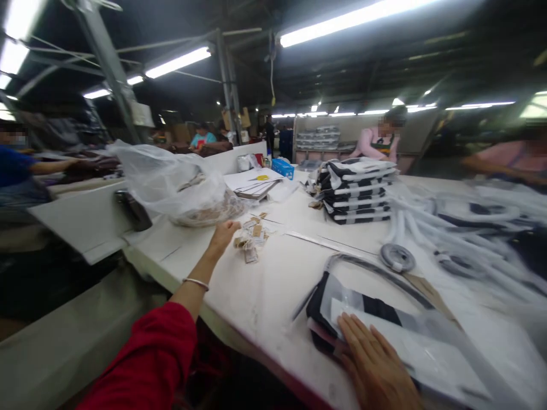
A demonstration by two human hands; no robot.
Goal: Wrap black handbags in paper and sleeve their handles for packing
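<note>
My left hand reaches out over the white table, its fingers closed beside a small pile of brown and white tags with strings. What it holds, if anything, is too blurred to make out. Flat on a black folded bundle rests my right hand, fingers stretched out. Clear plastic and a white sheet cover part of that bundle, and a grey strap-like loop curves behind it. My right hand covers some of the bundle's near side.
A big translucent plastic bag sits at the left, near papers with yellow scissors and a blue box. Wrapped black bundles are stacked farther back. White tubing and a grey coil lie at right. Several people work nearby.
</note>
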